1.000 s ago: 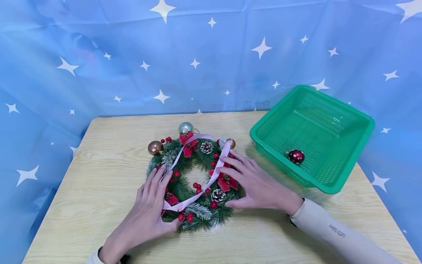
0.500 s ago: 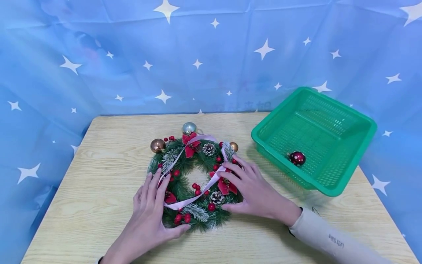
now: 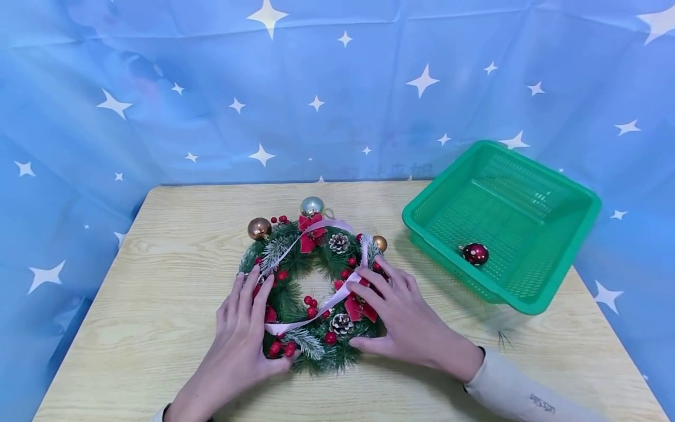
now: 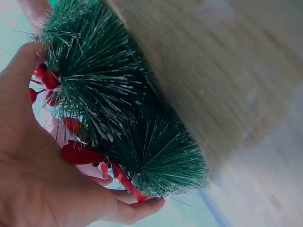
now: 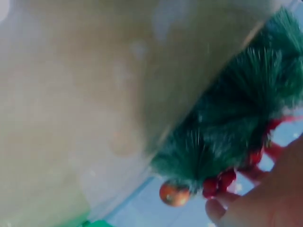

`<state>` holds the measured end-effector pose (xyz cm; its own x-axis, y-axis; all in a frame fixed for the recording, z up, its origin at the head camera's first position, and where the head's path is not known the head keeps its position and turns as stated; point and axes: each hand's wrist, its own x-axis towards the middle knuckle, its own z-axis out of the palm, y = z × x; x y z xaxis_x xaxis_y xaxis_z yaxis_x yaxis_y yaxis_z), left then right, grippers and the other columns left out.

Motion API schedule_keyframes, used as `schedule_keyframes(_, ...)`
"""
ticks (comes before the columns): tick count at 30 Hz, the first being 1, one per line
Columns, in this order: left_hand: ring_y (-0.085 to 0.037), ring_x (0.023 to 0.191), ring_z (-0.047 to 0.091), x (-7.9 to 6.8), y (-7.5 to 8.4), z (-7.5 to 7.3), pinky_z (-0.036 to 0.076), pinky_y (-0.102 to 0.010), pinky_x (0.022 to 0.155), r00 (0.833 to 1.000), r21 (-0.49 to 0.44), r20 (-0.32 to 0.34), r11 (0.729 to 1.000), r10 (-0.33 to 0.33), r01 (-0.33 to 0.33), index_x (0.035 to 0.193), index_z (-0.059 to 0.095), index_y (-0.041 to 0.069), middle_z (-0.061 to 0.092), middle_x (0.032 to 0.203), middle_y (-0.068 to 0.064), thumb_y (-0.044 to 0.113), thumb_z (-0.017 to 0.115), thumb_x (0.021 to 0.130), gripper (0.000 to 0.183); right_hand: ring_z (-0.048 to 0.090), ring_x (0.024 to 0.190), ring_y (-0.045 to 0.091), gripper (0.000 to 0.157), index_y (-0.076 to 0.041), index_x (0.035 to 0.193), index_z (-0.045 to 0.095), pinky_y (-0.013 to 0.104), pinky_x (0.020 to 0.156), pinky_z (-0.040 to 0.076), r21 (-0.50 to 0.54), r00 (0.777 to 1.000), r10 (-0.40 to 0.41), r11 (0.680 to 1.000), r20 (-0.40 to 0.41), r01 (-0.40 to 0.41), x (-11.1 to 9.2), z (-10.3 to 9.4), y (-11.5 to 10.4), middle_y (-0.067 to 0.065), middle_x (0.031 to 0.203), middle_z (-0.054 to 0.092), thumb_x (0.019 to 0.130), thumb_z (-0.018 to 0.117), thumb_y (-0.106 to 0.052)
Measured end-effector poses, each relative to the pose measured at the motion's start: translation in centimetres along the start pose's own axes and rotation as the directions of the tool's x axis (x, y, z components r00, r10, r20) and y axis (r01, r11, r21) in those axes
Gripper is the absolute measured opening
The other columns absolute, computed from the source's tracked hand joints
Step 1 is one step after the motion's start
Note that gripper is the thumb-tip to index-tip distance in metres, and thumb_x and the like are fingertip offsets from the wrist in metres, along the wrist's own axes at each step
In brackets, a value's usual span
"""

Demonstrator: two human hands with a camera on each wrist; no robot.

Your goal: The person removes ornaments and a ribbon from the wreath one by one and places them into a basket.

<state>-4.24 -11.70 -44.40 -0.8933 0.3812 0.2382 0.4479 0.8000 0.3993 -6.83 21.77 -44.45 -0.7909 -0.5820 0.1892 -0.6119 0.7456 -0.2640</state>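
Observation:
A green Christmas wreath (image 3: pixel 287 296) lies on the table, dressed with red poinsettias, berries, pinecones and frosted sprigs. A pale pink ribbon (image 3: pixel 337 296) loops over it. My left hand (image 3: pixel 239 328) grips the wreath's left side, fingers on top and thumb at the near edge. On the opposite side my right hand (image 3: pixel 403 316) holds it, fingertips by the ribbon and a red poinsettia (image 3: pixel 360 306). Along the far rim sit a bronze bauble (image 3: pixel 259 228), a silver-blue bauble (image 3: pixel 312 207) and a small gold bauble (image 3: pixel 379 243). In the left wrist view, green bristles (image 4: pixel 109 90) fill the grasp.
A green plastic basket (image 3: pixel 422 237) stands at the right, with a dark red dotted bauble (image 3: pixel 476 254) inside. Some loose pine needles (image 3: pixel 503 339) lie by my right forearm. Behind the wooden table (image 3: pixel 174 246) hangs a blue starry cloth (image 3: pixel 211 70).
The wreath has turned slightly clockwise under both hands: its far baubles have shifted right and the near berries left. The basket and the bauble in it stay put.

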Motion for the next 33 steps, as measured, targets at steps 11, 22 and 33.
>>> schedule_keyframes(11, -0.059, 0.158, 0.012, 0.4, -1.3, -0.3, 0.031, -0.082, 0.108, 0.996, 0.009, 0.044, 0.997, 0.082, -0.082, 0.174, 0.013, 0.005, 0.006, 0.178, -0.025, 0.045, 0.096, 0.065, 0.143, 0.011, 0.165, 0.041, 0.094, -0.019, 0.167, 0.045, 0.082, 0.113, 0.025, 0.135, 0.990, -0.131, 0.982, -0.045, 0.136, 1.1, -1.6, 3.9, 0.004, 0.179, 0.025, 0.094, 0.070, -0.074)
schedule_keyframes(22, -0.055, 0.160, 0.008, 0.7, -2.0, -0.6, 0.026, -0.082, 0.110, 0.992, -0.044, 0.085, 0.995, 0.095, -0.092, 0.175, 0.009, 0.006, 0.004, 0.179, -0.023, 0.041, 0.096, 0.066, 0.143, 0.010, 0.165, 0.041, 0.095, -0.024, 0.167, 0.046, 0.083, 0.110, 0.027, 0.111, 0.987, -0.148, 0.984, 0.061, 0.140, 2.3, -0.8, 4.7, 0.006, 0.176, 0.030, 0.092, 0.071, -0.078)
schedule_keyframes(33, -0.050, 0.163, 0.005, -0.3, -0.5, -1.5, 0.020, -0.084, 0.111, 0.997, -0.103, 0.072, 0.994, 0.041, -0.033, 0.175, 0.013, 0.009, 0.001, 0.181, -0.017, 0.072, 0.091, 0.073, 0.143, 0.018, 0.162, 0.043, 0.093, -0.025, 0.164, 0.050, 0.079, 0.113, 0.027, 0.028, 0.996, -0.055, 0.998, 0.068, 0.053, 1.8, -0.7, 3.5, 0.006, 0.166, 0.043, 0.093, 0.063, -0.083)
